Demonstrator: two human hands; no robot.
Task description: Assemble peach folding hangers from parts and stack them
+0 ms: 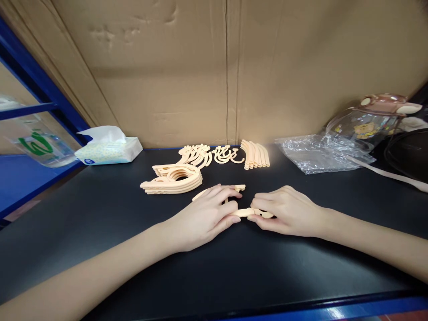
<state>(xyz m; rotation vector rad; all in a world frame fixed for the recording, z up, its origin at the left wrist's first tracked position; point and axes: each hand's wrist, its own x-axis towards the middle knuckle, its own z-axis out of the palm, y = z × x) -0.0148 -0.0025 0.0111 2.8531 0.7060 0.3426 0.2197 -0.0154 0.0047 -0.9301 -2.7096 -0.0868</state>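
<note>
Beige plastic hanger parts lie on the black tabletop. My left hand [209, 211] is closed on a folding hanger [243, 212], its fingers covering most of it; one tip sticks out beyond the fingers at the top. Close by on the right, my right hand [286, 209] pinches the near end of the same hanger, where a small dark hole shows. Left of my hands sits a stack of folded hangers [177, 180]. Behind are a pile of curved pieces [195, 154], loose hooks [224, 154] and a row of hanger arms [256, 155].
A tissue pack [109, 149] stands at the back left, near a clear bottle [42, 145] behind the blue frame. At the back right are a clear plastic bag [310, 154], a transparent jug [364, 127] with a brown lid and a pale strap [388, 171]. Cardboard [167, 89] walls the back.
</note>
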